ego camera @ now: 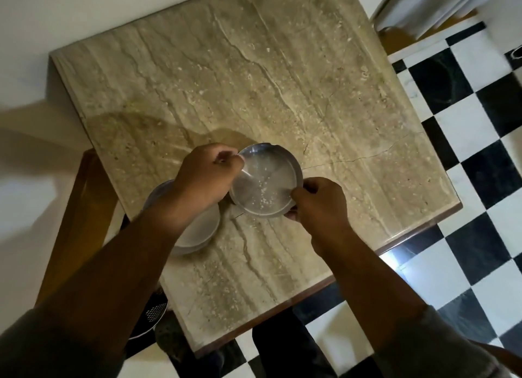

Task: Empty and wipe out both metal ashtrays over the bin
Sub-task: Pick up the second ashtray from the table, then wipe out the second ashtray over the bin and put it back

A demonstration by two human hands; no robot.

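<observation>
Ashtrays are seen in the head view as two round, shallow metal dishes on a beige veined marble counter point(282, 81). One round silver metal ashtray point(265, 180) is held just above the counter near its front-left part, tilted slightly, with pale specks scattered across its shiny floor and a notch visible in its far rim. Its left rim is pinched by the left hand point(206, 174), whose fingers are curled together at the edge. Its near-right rim is gripped by the right hand point(319, 202), thumb over the rim and fingertips under it. The second round pale metal ashtray point(200, 230) is set on the counter just beside the first, at the counter's left edge, and is partly covered by the left forearm. A dark perforated metal bin point(154, 311) is partly seen below the counter's left edge, under the left arm. A black-and-white chequered tile floor point(466, 180) is shown on the right.
</observation>
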